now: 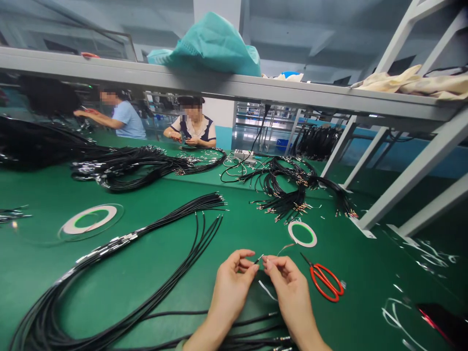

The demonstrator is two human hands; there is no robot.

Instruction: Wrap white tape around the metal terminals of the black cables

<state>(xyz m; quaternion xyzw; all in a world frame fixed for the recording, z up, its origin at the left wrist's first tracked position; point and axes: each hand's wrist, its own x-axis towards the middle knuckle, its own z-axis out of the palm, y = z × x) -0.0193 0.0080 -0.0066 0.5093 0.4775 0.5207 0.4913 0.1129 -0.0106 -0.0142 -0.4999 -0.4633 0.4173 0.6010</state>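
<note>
Between the thumb and fingers of my left hand (234,282) is the end of a black cable (257,261), its pale tip pointing up and right. My right hand (290,287) is closed in a pinch right at that tip; what its fingertips grip is too small to make out. A thin strip (285,248) rises just behind the right fingers toward a white tape roll (302,234) with a green inner ring. Below the fingertips a short white strip (268,290) lies on the green table. To the right are scissors (326,282) with red handles.
A long bundle of black cables (120,241) curves across the left. Another tape roll (89,219) lies there. More cable heaps (288,187) lie farther back. Grey shelf posts (417,170) stand right, under a shelf beam (310,90). Two people sit across; a dark phone-like object (444,324) lies lower right.
</note>
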